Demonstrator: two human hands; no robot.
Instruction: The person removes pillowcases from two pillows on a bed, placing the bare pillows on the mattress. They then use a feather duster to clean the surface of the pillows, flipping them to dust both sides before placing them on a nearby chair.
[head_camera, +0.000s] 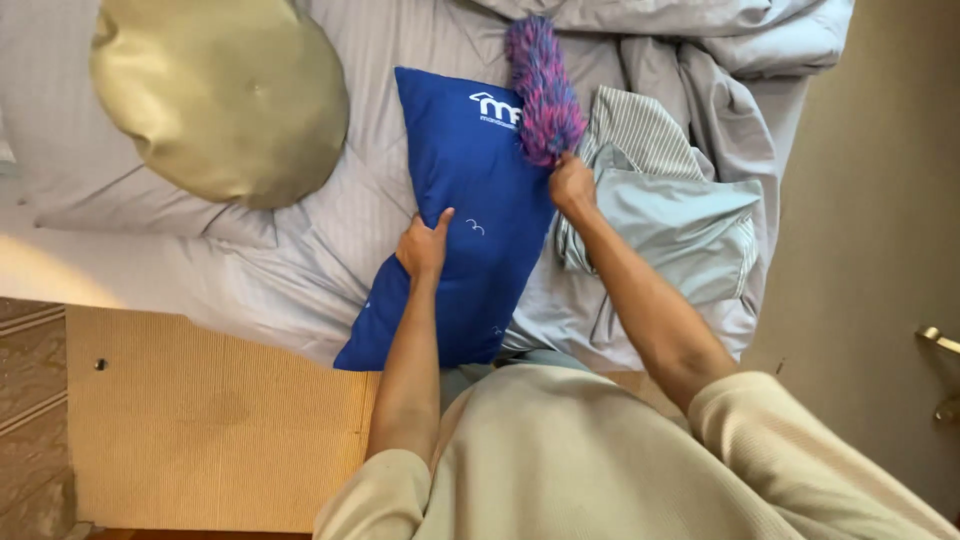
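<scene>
A: Far left, what is noted?

B: A round olive-gold cushion (220, 95) is seen lying on a grey pillow (60, 170), upon the pale striped bed sheet (300, 260).

A: And the left hand (423, 247)?

B: It is laid flat on the blue pillow (470, 210), at its left edge. The thumb is spread out onto the blue cover; the other fingers are curled round the edge. Whether the edge is pinched cannot be told.

A: Where is that pillow placed?

B: At mid-bed, tilted, its lower corner hanging over the mattress edge toward the person.

A: The right hand (572, 185)?

B: It is closed in a fist round the handle of a pink-and-purple fluffy duster (543, 90). The duster head is held against the pillow's upper right corner.

A: Further right?

B: A crumpled pale-blue cloth (680, 220) and a rumpled grey duvet (700, 40) are recorded.
</scene>
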